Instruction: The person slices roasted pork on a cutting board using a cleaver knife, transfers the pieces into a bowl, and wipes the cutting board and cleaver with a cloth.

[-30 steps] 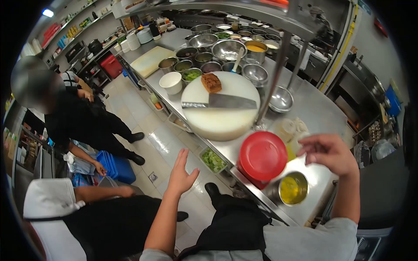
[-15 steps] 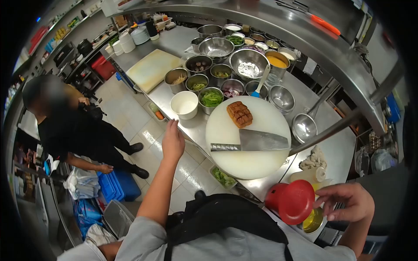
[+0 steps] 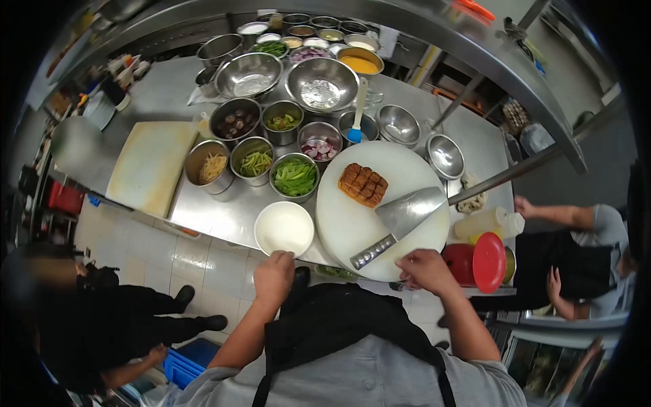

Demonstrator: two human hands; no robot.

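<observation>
My left hand [image 3: 274,277] is at the near rim of a white bowl [image 3: 285,229], its fingers curled and their tips partly hidden. At the near right edge of the round white cutting board [image 3: 339,234] is my right hand [image 3: 426,270], fingers bent, with their grip unclear. A cleaver [image 3: 412,209] lies on the board, its metal handle pointing toward me, between my hands. Behind the cleaver rests a piece of browned, scored meat [image 3: 363,184]. Right of my right hand stand a red container [image 3: 460,263] and a tilted red lid [image 3: 489,262].
Metal pots of cut vegetables [image 3: 294,178] and steel bowls [image 3: 322,85] stand behind the board. A rectangular board [image 3: 152,166] lies at left. A metal shelf post [image 3: 505,178] slants across the right. One person [image 3: 61,319] is at left, another [image 3: 576,264] at right.
The view has shifted rightward and closer to the counter. My left hand has come to the white bowl, and my right hand has moved from beside the red lid to the round board's edge.
</observation>
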